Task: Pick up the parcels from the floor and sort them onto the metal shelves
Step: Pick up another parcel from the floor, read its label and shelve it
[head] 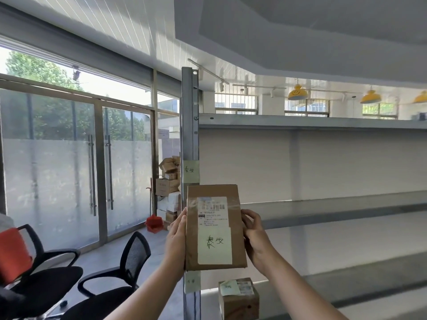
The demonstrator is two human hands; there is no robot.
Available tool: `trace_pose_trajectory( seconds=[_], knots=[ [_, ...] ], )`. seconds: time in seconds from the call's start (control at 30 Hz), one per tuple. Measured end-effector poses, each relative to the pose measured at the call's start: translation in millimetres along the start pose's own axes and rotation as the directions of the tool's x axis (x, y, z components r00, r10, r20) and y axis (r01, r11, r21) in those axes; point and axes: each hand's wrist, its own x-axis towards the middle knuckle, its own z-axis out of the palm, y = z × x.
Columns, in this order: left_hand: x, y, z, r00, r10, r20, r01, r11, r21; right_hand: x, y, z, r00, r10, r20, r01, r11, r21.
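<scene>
While our 2 hands hold the parcel (215, 227) upright just in front of the post (190, 123), the left hand (176, 236) clasping its left edge and the right hand (253, 236) curled round its right, we should match its note (215, 244) to the post's label (191, 171), then slide it flat onto the shelf (323, 209) right of the post.
</scene>
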Motion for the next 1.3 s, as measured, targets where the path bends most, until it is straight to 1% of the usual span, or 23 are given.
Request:
trace_pose_trajectory(
  seconds=[0.13,0.27,0.47,0.7,0.93,1.07,1.17,1.3],
  knots=[
    [5,3,24,1.0,-0.003,-0.001,0.003,1.0,-0.027,6,-12,-16,1.0,-0.027,-0.006,0.026,0.999,-0.024],
    [17,-2,46,0.999,-0.027,0.046,0.029,0.998,-0.057,19,-19,-35,0.999,-0.049,-0.009,0.049,0.998,-0.037],
    [42,-14,75,0.996,-0.057,0.068,0.062,0.996,-0.069,55,-26,-65,0.999,-0.033,-0.008,0.033,0.999,-0.016],
    [72,-17,112,0.998,-0.062,-0.004,0.062,0.998,0.005,110,-37,-90,1.0,-0.006,0.024,0.006,1.0,-0.007],
    [110,-23,129,0.983,-0.139,-0.12,0.149,0.986,0.073,163,-27,-117,0.995,0.063,0.073,-0.061,0.998,-0.035],
    [124,-29,134,0.976,-0.167,-0.139,0.183,0.977,0.11,186,-21,-124,0.993,0.089,0.078,-0.085,0.995,-0.06],
    [129,-34,135,0.972,-0.176,-0.153,0.199,0.969,0.145,196,-17,-126,0.987,0.118,0.109,-0.109,0.991,-0.083],
    [134,-37,136,0.958,-0.212,-0.193,0.24,0.961,0.139,203,-12,-128,0.982,0.145,0.118,-0.128,0.982,-0.14]
  ],
)
